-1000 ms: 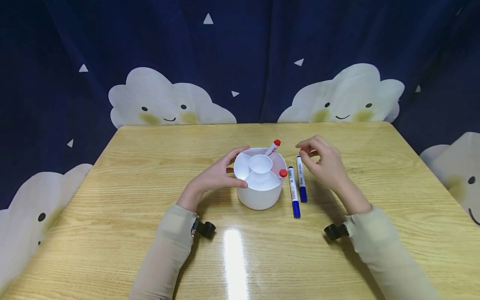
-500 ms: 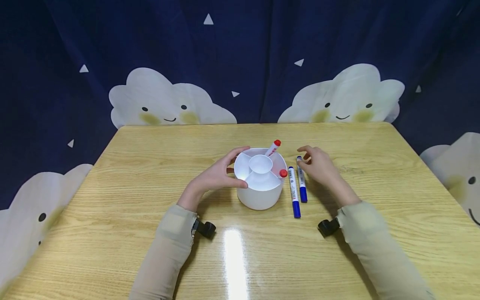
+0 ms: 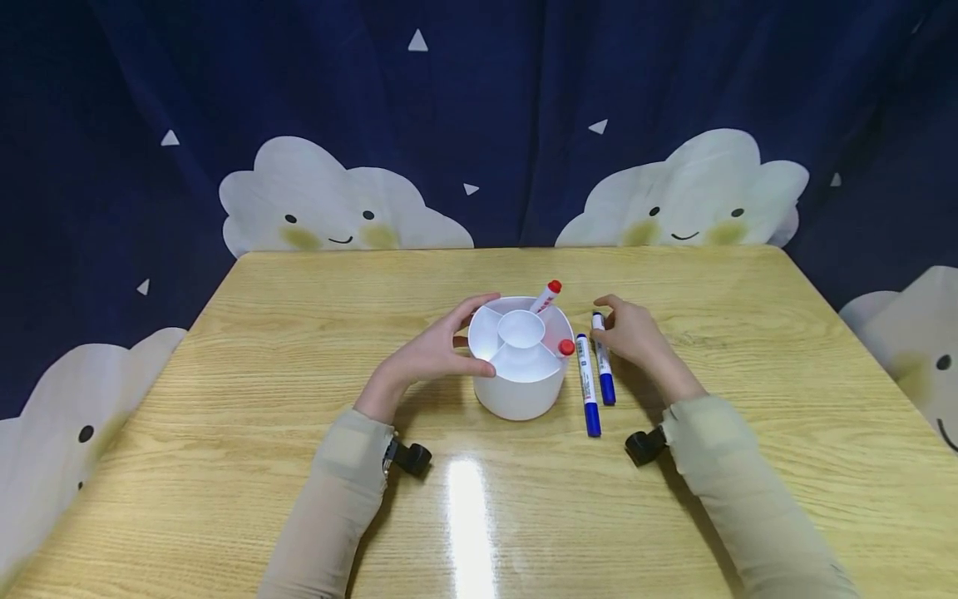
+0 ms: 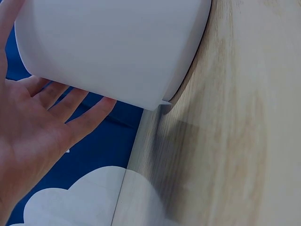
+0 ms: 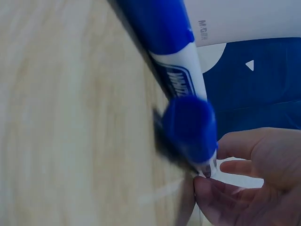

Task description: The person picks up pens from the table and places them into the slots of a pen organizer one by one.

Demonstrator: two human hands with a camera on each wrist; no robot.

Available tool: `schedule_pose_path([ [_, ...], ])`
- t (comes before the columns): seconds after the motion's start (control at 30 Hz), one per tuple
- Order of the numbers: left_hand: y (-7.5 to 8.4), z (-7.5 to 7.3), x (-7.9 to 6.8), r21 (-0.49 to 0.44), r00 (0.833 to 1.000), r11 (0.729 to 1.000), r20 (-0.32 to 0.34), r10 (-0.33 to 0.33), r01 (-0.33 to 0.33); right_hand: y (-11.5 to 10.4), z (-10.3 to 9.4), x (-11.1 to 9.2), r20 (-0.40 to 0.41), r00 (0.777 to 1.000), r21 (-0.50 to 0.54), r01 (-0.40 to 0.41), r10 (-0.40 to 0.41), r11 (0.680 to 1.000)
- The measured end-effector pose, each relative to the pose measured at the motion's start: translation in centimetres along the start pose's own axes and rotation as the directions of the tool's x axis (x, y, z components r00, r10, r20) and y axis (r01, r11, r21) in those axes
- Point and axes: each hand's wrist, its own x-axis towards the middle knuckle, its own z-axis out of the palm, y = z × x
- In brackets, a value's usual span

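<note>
A white round organizer [image 3: 516, 399] with a central cup and divided compartments stands on the table. My left hand [image 3: 434, 349] holds it from the left, thumb on the near side, other fingers around the far side. In the left wrist view those fingers [image 4: 75, 108] lie along its white wall [image 4: 113, 47]. Two red-capped markers stand in the organizer, one leaning at the back [image 3: 546, 296], one at the right [image 3: 565, 348]. My right hand [image 3: 636, 333] pinches the upper part of the farther blue-capped marker [image 3: 604, 366], which lies on the table; its blue cap [image 5: 190, 125] faces the right wrist camera.
A second blue-capped marker [image 3: 589, 387] lies between the organizer and the pinched marker. The wooden table [image 3: 299, 333] ends at a dark blue curtain [image 3: 494, 108] with cloud shapes. Black wrist cameras [image 3: 645, 447] jut inward from both sleeves.
My right hand has come down and left onto the right-hand blue-capped marker, its thumb and fingers closing around the upper end. My left hand and the organizer have stayed in place.
</note>
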Motion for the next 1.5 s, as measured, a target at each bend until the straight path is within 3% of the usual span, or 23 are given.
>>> schedule_pose_path([
  [0.3, 0.2, 0.1, 0.0, -0.015, 1.0, 1.0, -0.001, 0.002, -0.002, -0.1, 0.0, 0.0, -0.015, 0.999, 0.029, -0.038, 0.039, 0.999],
  [0.5, 0.2, 0.0, 0.1, -0.01, 1.0, 1.0, 0.0, -0.001, 0.001, -0.6, -0.5, -0.6, -0.073, 0.995, 0.101, -0.06, 0.068, 0.993],
  [0.73, -2.3, -0.2, 0.9, -0.012, 1.0, 1.0, -0.007, 0.005, -0.005, -1.3, -1.8, -1.3, -0.17, 0.985, 0.117, 0.006, 0.013, 0.993],
  [0.83, -2.6, -0.3, 1.0, -0.006, 1.0, 1.0, -0.01, 0.013, -0.013, -1.7, -2.3, -1.5, -0.203, 0.979, 0.123, 0.039, -0.013, 0.992],
  [1.3, -2.9, -0.3, 0.9, 0.006, 0.999, 0.999, -0.014, 0.033, -0.033, -4.2, -4.6, -2.7, -0.378, 0.923, 0.19, 0.159, -0.077, 0.969],
  [1.5, -2.7, -0.2, 0.9, -0.004, 1.0, 1.0, -0.01, 0.006, -0.006, -5.5, -5.7, -3.3, -0.434, 0.894, 0.208, 0.216, -0.107, 0.954],
])
